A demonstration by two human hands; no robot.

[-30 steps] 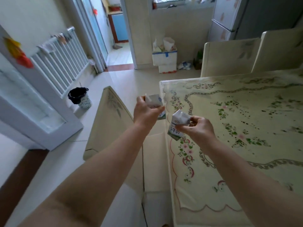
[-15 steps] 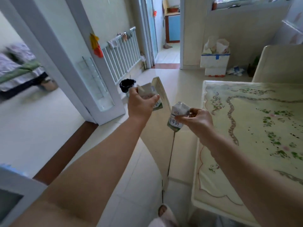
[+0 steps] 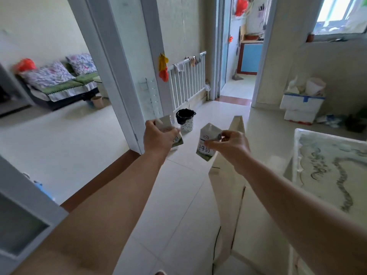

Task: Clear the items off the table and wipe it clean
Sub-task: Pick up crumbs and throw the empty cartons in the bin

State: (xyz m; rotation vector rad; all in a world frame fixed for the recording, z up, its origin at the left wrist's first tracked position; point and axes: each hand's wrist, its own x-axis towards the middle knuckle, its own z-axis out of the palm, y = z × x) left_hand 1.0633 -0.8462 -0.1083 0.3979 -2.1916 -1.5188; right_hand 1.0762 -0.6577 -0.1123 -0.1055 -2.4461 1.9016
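Observation:
My left hand (image 3: 157, 137) grips a crumpled white and green milk carton (image 3: 166, 124), held out over the tiled floor. My right hand (image 3: 231, 146) pinches a second crumpled milk carton (image 3: 206, 141) by its top edge. Both cartons hang in the air in front of me, a little apart. A small bin with a black liner (image 3: 185, 121) stands on the floor just beyond the two cartons. The table with its flowered cloth (image 3: 325, 175) lies at the right edge of the view, behind my right arm.
A cream chair back (image 3: 228, 175) stands between me and the table. A white door frame (image 3: 123, 72) rises at the left, with a white radiator (image 3: 187, 80) beyond. Foam boxes (image 3: 301, 104) sit by the far wall.
My view has swung left, away from the table toward the floor and the bin. Both hands have kept their cartons and now sit over the floor near the bin.

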